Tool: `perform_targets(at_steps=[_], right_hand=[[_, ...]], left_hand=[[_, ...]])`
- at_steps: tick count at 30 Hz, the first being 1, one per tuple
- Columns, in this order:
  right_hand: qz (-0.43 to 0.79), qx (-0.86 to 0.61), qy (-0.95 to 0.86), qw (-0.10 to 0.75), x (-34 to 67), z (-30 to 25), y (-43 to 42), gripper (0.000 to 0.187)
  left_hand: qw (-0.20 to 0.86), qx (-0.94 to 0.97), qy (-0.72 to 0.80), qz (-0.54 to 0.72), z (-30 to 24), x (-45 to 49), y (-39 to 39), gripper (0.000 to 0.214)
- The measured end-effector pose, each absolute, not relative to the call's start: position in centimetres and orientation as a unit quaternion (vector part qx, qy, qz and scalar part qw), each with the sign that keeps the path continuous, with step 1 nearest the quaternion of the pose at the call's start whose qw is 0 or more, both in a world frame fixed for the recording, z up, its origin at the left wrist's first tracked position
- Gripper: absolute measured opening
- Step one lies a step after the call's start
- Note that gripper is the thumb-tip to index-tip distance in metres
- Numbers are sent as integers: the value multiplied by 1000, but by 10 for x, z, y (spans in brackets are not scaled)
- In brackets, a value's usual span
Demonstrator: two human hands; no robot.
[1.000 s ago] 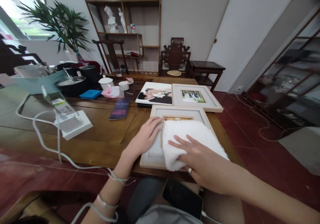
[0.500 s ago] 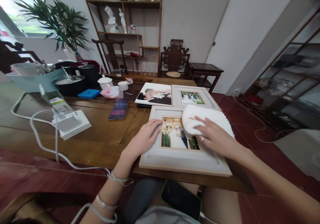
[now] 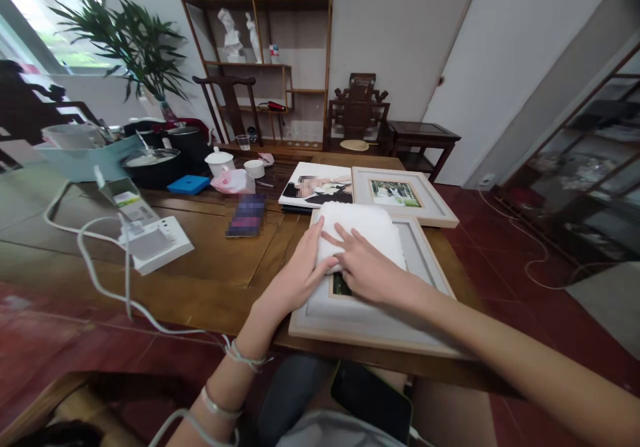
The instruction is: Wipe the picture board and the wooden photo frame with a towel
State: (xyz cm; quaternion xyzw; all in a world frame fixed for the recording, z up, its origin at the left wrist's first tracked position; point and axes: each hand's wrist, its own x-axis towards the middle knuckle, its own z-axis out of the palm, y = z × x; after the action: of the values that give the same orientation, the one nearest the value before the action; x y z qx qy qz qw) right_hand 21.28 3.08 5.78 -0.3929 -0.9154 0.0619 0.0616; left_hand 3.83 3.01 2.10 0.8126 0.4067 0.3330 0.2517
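A white fluffy cloth (image 3: pixel 377 224) lies over the upper left part of a pale wooden picture frame (image 3: pixel 380 320) at the table's front edge. It covers nearly all the photo inside; only a dark lower corner shows. My right hand (image 3: pixel 367 267) presses on the cloth from above, index and middle fingers spread, the others partly bent. My left hand (image 3: pixel 300 267) rests along the frame's left side, fingers stretched, its thumb reaching toward my right fingers. Behind stand a second framed photo (image 3: pixel 435 207) and a portrait print (image 3: pixel 320 186) lying on a dark stack.
On the wooden table (image 3: pixel 215 260) are an open white box (image 3: pixel 163 244), a looping white cable (image 3: pixel 100 294), a blurred dark item (image 3: pixel 246 215), a blue box (image 3: pixel 189 184), a white lidded cup (image 3: pixel 219 162) and pots (image 3: pixel 153 167). A phone (image 3: pixel 373 399) lies on my lap.
My right hand has slid the cloth leftward across the frame, covering most of the photo, and now meets my left hand. My left hand stays at the frame's left side. The view has shifted slightly.
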Motion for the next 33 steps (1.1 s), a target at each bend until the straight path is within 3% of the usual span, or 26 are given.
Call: perform_targets(at_steps=[6,12,16,20,22,28,33], right_hand=[[133,-331,-934,2,225,82,-22,38],[182,-368,-912,-8,258,98,-8,33],[120,-423,-893,100,277,88,25,21],[-33,-468,-848,245,276,77,48,38],[-104,-429,-858,263,266,73,57,41],[-110,-337,-927,120,232,57,79,37],[-96,-358,-924,91,246,51,78,37]], left_hand=[[250,814,412,324,23,38,28,63],[205,829,434,286,23,41,31,50],[188,842,419,281,22,42,31,47],[191,848,414,269,22,42,31,40],[187,850,411,270,23,43,31,37],[187,857,387,286,28,43,30,31],[185,859,378,293,25,42,31,32]])
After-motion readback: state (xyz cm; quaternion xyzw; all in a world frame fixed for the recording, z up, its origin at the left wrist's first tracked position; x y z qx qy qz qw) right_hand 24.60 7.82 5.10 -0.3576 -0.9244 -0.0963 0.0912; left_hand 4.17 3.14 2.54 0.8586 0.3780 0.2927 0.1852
